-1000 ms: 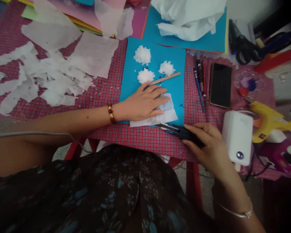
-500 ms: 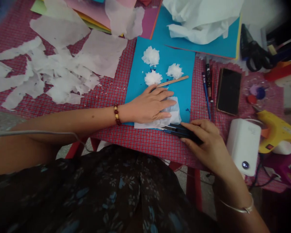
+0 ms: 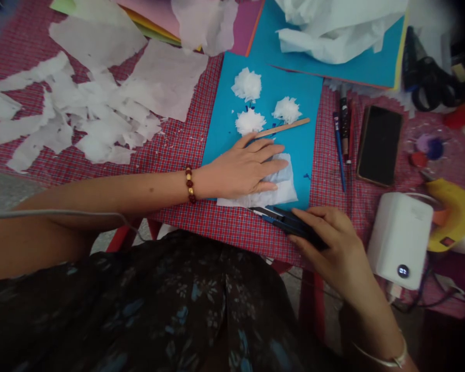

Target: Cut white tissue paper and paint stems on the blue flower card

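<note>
My left hand (image 3: pixel 245 166) lies flat, fingers stretched out, pressing a folded piece of white tissue paper (image 3: pixel 276 187) onto a blue card sheet (image 3: pixel 294 77). My right hand (image 3: pixel 333 244) is closed on a dark blue-and-black stapler (image 3: pixel 282 218) whose front end touches the tissue's near edge. Three fluffy white tissue pompoms (image 3: pixel 248 84) sit on the blue card above my left hand. A wooden stick (image 3: pixel 282 128) lies just beyond my fingertips.
Torn white tissue scraps (image 3: pixel 77 113) cover the red checked cloth at left. Pens (image 3: pixel 341 139), a black phone (image 3: pixel 378 145), a white box (image 3: pixel 400 238), a yellow glue gun (image 3: pixel 451 212) and black scissors (image 3: pixel 430 77) are at right. Coloured card and crumpled tissue (image 3: pixel 333 26) lie behind.
The view has shifted, so everything sits further right in the picture. Both hands keep the same hold; the stapler stays at the tissue's near edge.
</note>
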The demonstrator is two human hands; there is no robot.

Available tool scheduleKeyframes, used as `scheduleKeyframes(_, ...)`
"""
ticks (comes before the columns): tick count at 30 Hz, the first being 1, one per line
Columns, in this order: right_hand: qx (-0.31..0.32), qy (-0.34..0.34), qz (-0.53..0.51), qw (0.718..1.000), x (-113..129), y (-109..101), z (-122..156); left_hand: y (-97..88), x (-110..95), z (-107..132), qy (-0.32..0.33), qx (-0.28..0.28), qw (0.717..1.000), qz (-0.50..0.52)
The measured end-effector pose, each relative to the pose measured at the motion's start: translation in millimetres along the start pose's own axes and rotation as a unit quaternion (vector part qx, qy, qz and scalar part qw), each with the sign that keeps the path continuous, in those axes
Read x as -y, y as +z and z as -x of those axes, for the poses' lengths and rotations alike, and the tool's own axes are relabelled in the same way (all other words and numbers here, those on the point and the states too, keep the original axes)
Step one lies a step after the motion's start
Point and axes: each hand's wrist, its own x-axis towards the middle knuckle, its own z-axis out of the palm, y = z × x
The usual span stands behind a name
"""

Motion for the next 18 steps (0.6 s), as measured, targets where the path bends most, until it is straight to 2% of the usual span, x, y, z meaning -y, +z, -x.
scheduleKeyframes(7,-0.011,-0.004,0.004,1.0,0,1,7,0.1,-1,-2,-0.007,0.008,1.0,0.009)
scheduleKeyframes(11,-0.019,-0.001,-0.003,1.0,0,1,5,-6.7,10,0,0.011,-0.004,0.997,0.079)
scheduleKeyframes(14,-0.019,0.002,-0.005,1.0,1,1,6,-15.8,21,10,0.038,-0.023,0.992,0.12)
scheduleKeyframes(18,-0.024,0.003,-0.008,1.0,1,2,7,-19.2,28,30,0.048,-0.04,0.996,0.06)
